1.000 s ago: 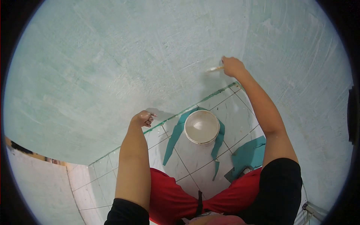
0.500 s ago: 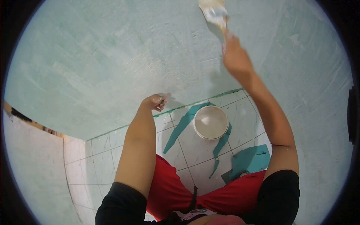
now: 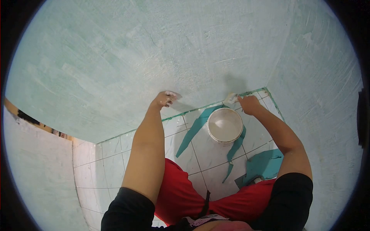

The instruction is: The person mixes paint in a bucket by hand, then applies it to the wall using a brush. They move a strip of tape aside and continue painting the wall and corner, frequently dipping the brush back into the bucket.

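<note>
Brush: one, at the far side of the bucket near the foot of the wall [image 3: 154,42]; you cannot tell if the brush [image 3: 231,99] touches the wall. It is probably light, with a stiff handle and soft, wet bristles; grip the handle, which may be slippery.
Right hand: your fingers [image 3: 249,104] are closed around the brush handle.
Left hand: your fingers [image 3: 165,99] are loosely curled and partly open beside the wall, with whitish smears and nothing visible in them.
Bucket: one, upright, with pale contents; likely the heavier thing, liable to slop, best held by opposite sides of the rim [image 3: 226,141].
Teal pieces: a strip [image 3: 192,133] left of the bucket, another [image 3: 236,147] right of it, and one broad sheet [image 3: 266,163]; you cannot tell whether the strips join behind the bucket.
</note>
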Motion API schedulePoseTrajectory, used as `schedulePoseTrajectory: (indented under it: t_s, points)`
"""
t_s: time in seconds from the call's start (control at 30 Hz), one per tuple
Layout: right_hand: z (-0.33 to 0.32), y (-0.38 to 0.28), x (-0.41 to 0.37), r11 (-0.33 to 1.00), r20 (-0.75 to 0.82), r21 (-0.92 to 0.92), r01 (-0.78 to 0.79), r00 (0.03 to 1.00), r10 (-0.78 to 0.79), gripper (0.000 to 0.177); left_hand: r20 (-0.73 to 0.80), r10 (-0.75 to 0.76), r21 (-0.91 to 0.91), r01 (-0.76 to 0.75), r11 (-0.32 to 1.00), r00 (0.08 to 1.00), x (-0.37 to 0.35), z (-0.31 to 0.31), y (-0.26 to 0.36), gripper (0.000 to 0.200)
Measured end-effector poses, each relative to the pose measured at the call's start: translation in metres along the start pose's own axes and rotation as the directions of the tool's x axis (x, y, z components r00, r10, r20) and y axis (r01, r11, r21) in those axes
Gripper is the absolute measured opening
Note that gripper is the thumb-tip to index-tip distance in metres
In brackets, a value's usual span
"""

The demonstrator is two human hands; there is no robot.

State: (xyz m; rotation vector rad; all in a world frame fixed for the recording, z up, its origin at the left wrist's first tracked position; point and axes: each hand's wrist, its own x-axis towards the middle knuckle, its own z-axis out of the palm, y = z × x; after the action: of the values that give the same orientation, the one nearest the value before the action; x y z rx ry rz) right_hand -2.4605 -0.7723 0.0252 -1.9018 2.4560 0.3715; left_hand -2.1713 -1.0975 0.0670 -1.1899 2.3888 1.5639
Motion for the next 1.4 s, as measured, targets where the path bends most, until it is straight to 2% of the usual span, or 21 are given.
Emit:
schedulePoseTrajectory:
  t_s: [0.1,0.17,0.2,0.27,0.3,0.37,0.5,0.53,0.6,0.63,0.7,0.77,0.83,0.9,0.97,1.0,1.07,1.1,1.23,1.33,1.4]
  points:
    - [-0.037,-0.005,0.008,0.995,-0.048,0.055,-0.083,0.995,0.085,0.041,-0.001,0.038,-0.099,-0.038,0.994,0.999,0.005,-0.002,-0.003,0.027]
    - [-0.080,-0.009,0.013,0.992,-0.129,0.093,-0.088,0.987,0.100,0.036,0.256,0.039,-0.253,0.029,0.967,0.966,0.015,-0.006,-0.022,0.022]
    - [-0.106,-0.014,0.014,0.987,-0.207,0.134,-0.089,0.971,0.116,0.032,0.256,0.040,-0.256,0.028,0.966,0.966,0.014,-0.004,-0.022,0.022]
    - [-0.162,-0.028,0.007,0.983,-0.370,0.166,-0.076,0.919,0.133,0.023,0.517,-0.333,-0.067,0.425,0.903,0.789,0.010,0.004,-0.019,0.023]
    - [-0.182,-0.033,0.004,0.985,-0.480,0.166,-0.036,0.870,0.113,0.022,0.518,-0.335,-0.070,0.429,0.900,0.787,0.003,0.007,-0.013,0.023]
    - [-0.215,-0.043,-0.008,0.986,-0.668,0.161,0.033,0.740,0.084,0.023,0.485,-0.497,0.183,0.473,0.862,0.719,-0.012,0.014,0.000,0.024]
    - [-0.246,-0.056,-0.016,0.964,-0.826,0.235,0.126,0.548,0.130,0.029,0.576,-0.470,0.089,0.519,0.850,0.669,-0.007,0.015,-0.002,0.028]
    - [-0.244,-0.057,-0.012,0.963,-0.826,0.237,0.131,0.549,0.129,0.029,0.587,-0.468,0.091,0.520,0.849,0.661,-0.007,0.016,-0.001,0.025]
    - [-0.235,-0.058,0.004,0.947,-0.920,0.213,0.239,0.376,0.112,0.028,0.596,-0.467,0.090,0.524,0.847,0.653,-0.010,0.016,0.001,0.021]
    - [-0.224,-0.057,0.014,0.946,-0.919,0.215,0.242,0.377,0.113,0.028,0.592,-0.484,0.091,0.543,0.835,0.645,-0.012,0.016,0.001,0.020]
    - [-0.187,-0.054,0.035,0.978,-0.876,0.165,0.127,0.475,0.086,0.028,0.585,-0.503,0.094,0.562,0.822,0.636,-0.018,0.014,0.006,0.020]
    - [-0.134,-0.053,0.053,0.960,-0.863,0.169,0.223,0.504,0.035,0.028,0.559,-0.566,0.167,0.586,0.793,0.607,-0.030,0.008,0.016,0.022]
    - [-0.073,-0.057,0.059,0.968,-0.858,-0.010,0.251,0.495,-0.137,0.030,0.558,-0.591,0.187,0.605,0.774,0.583,-0.027,0.001,0.005,0.025]
    - [-0.062,-0.070,0.039,0.942,-0.595,0.150,0.299,0.789,-0.156,0.031,0.555,-0.612,0.208,0.619,0.757,0.563,-0.024,-0.010,-0.008,0.028]
    - [-0.047,-0.085,0.038,0.961,-0.232,0.187,0.205,0.959,-0.160,0.035,0.640,-0.574,0.174,0.631,0.756,0.510,-0.023,-0.019,-0.015,0.041]
    - [-0.046,-0.089,0.038,0.962,-0.238,0.186,0.199,0.959,-0.153,0.035,0.637,-0.574,0.179,0.625,0.760,0.515,-0.032,-0.017,-0.008,0.041]
    - [-0.047,-0.097,0.042,0.961,-0.050,0.207,0.185,0.983,-0.179,0.037,0.492,-0.633,0.175,0.645,0.744,0.597,-0.048,-0.008,0.001,0.043]
    - [-0.062,-0.100,0.043,0.952,0.042,0.281,0.123,0.989,-0.140,0.033,0.492,-0.630,0.175,0.641,0.747,0.601,-0.046,-0.007,0.003,0.043]
    - [-0.103,-0.114,0.060,0.892,-0.086,0.438,0.113,0.993,-0.083,0.027,0.604,-0.615,0.231,0.627,0.744,0.507,-0.026,-0.003,-0.010,0.053]
    - [-0.185,-0.125,0.048,0.828,-0.373,0.537,0.163,0.926,0.060,0.022,0.661,-0.600,0.269,0.604,0.750,0.450,-0.004,-0.005,-0.019,0.057]
    - [-0.242,-0.127,0.021,0.794,-0.539,0.563,0.230,0.830,0.142,0.020,0.710,-0.578,0.242,0.632,0.736,0.402,0.006,-0.005,-0.036,0.059]
